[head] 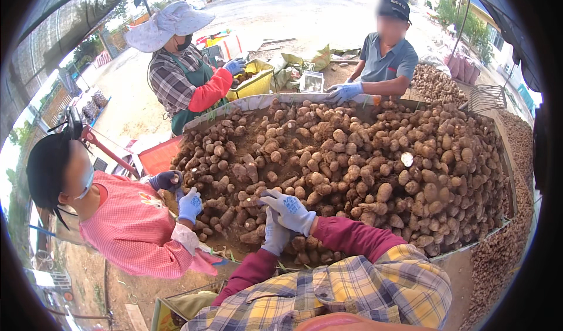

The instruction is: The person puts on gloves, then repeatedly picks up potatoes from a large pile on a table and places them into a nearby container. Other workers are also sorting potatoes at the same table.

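Brown taro corms [378, 168] lie heaped with soil on a large raised table with a pale rim [246, 104]. My left hand [276, 234], in a pale blue glove, is at the near edge of the heap. Just above and to the right, my right hand [288, 210], gloved alike, reaches over the corms, its wrist close to the left one. The fingers of both hands meet near small corms; whether either hand grips one cannot be told. One corm with a white cut face [407, 159] lies on the right part of the heap.
A co-worker in pink [132, 225] handles corms at the left. Two more people stand across the table, one beside a yellow crate [253, 82]. A garden fork [487, 98] is at the far right corner. Corms cover the ground at right; a lined container [176, 307] stands below left.
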`<state>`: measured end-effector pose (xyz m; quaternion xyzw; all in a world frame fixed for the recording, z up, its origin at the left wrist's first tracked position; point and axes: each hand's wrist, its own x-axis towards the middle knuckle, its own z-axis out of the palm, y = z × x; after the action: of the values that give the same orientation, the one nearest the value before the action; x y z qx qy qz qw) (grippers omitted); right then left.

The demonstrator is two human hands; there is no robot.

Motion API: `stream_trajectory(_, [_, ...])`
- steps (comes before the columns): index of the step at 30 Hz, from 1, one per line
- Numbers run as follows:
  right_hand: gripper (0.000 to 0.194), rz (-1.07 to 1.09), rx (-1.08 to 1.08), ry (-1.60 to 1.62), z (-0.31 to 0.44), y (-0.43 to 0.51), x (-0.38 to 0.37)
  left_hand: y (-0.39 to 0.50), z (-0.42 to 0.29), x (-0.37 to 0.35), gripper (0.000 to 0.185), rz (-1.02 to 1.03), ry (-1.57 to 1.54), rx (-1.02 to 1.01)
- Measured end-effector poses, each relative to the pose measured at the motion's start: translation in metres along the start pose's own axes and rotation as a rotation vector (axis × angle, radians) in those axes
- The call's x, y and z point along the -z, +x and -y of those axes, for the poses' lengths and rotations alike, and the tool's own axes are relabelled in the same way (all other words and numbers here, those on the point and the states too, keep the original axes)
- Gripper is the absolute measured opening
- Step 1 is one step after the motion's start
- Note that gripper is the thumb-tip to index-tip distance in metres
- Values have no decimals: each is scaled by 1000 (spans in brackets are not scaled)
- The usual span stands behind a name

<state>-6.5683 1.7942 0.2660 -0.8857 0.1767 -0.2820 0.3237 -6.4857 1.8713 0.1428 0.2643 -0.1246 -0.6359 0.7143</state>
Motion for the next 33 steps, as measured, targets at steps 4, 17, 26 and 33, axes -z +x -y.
stream_trajectory(4, [43, -137, -186, 166, -30, 12, 7, -15, 0, -10, 68, -90, 1218, -281])
stream_trajectory(17, [51, 412, -102, -108, 5, -115, 5, -128, -58, -8, 60, 147, -277, 49])
stream_trajectory(26, [66, 764, 118, -269, 34, -165, -20, -242, -36, 5, 75, 107, -381, -353])
stream_trajectory(33, [47, 486, 165, -144, 22, -173, -33, -336, 18, 31, 94, -189, -480, -686])
